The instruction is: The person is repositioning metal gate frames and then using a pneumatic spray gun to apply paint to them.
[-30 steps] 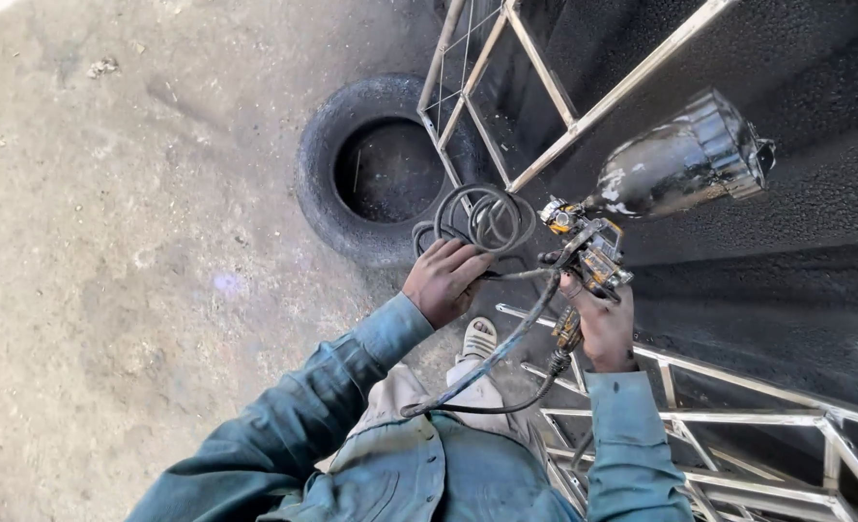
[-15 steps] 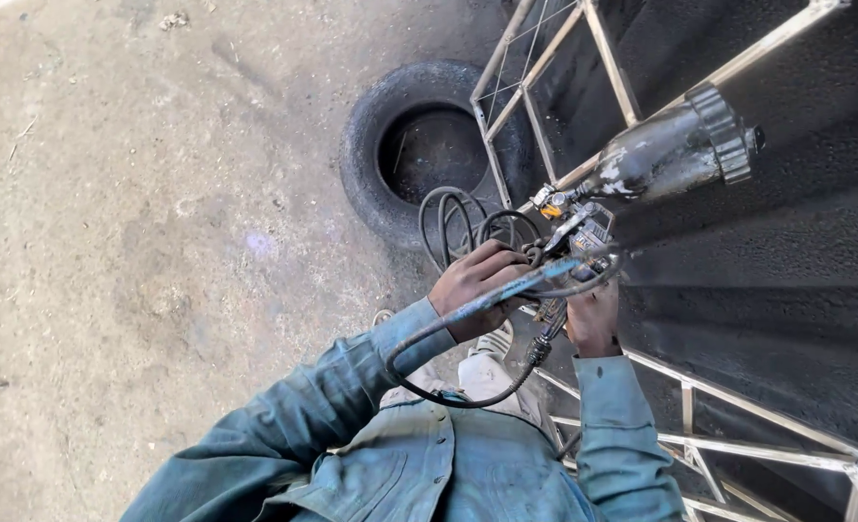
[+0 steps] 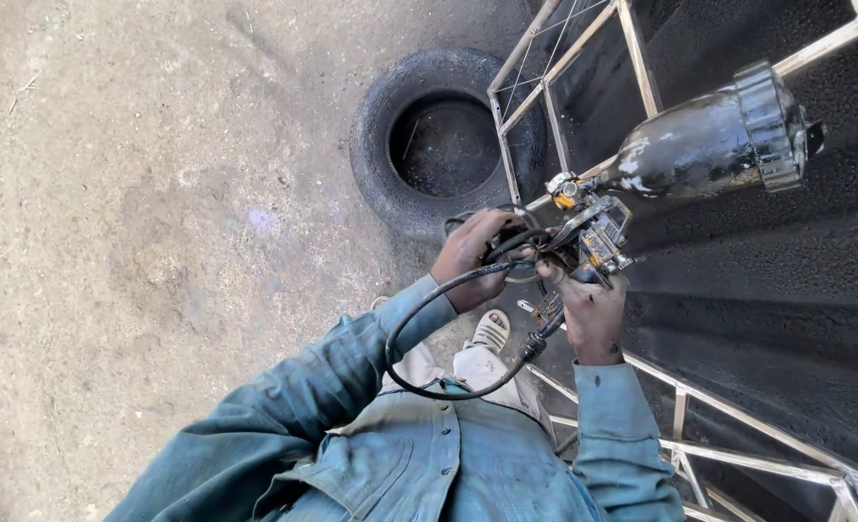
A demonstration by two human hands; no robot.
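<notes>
The right hand is wrapped around the handle of a spray gun, fingers pressed together about the grip, thumb up toward the gun's body; the gun sits just above that fist, its yellow-marked body tilted, and its dark, paint-spattered cup juts out up and to the right of the grip, lying almost on its side with the ribbed lid at the far end. The left hand is just to the left of the grip, closed on a black hose; its fingers curl over the hose where it meets the gun, and the two hands are nearly touching. From the left hand the hose loops down and back under both wrists, ending at a fitting just below the right hand's grip; more coils of it lie behind the left hand's knuckles.

Behind the gun, beyond the grip, stands a metal frame of pale bars against a black sheet; the same frame runs on below the right forearm. Up and left of the hands, well apart from the grip, an old tyre lies flat on the dirt ground. Directly under the hands a sandalled foot shows; both arms wear blue sleeves.
</notes>
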